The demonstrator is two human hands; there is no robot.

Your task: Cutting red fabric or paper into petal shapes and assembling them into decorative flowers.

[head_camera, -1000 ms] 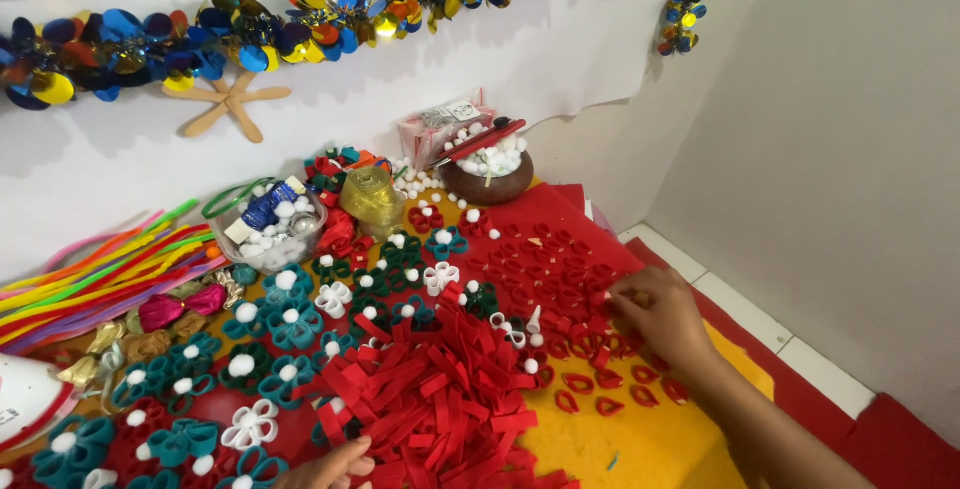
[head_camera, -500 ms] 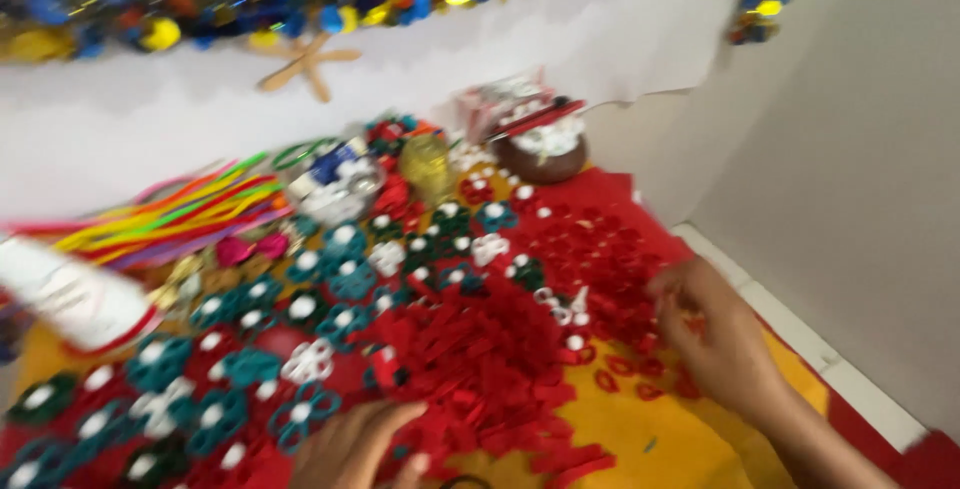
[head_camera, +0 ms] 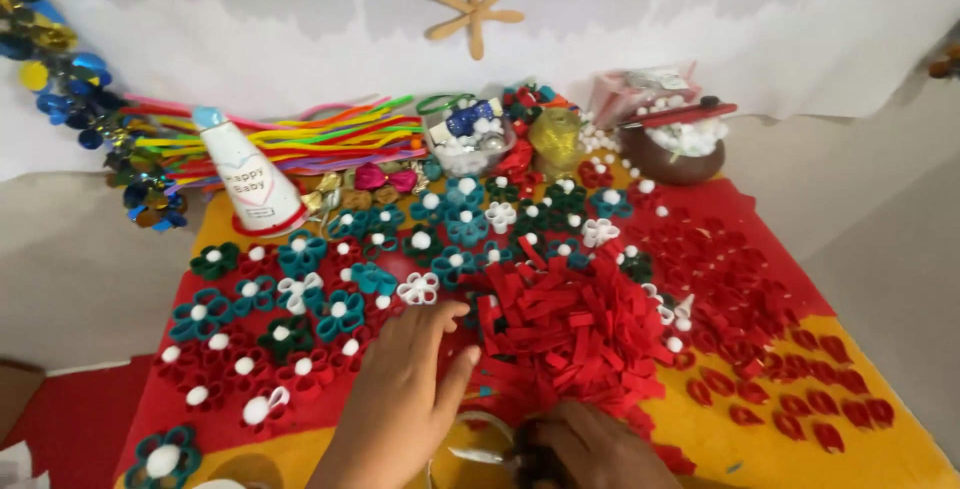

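White wall behind, the tabletop (head_camera: 870,459) holds red paper strips (head_camera: 570,334) between both hands, left hand (head_camera: 400,399) released beside them, right hand (head_camera: 590,449) seemingly gripping scissors (head_camera: 480,454); lift one strip only.

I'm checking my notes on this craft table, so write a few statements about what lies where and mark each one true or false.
1. The left hand rests palm down beside the pile of red strips. True.
2. The white paper cone lies flat among the red strips. False: it stands upright near the pipe cleaners, at the far left of the mat.
3. The brown bowl holds white pompoms. True.
4. The right hand is raised over the brown bowl. False: it is low at the near edge, by the red strips.
5. The wooden star hangs on the white wall. True.
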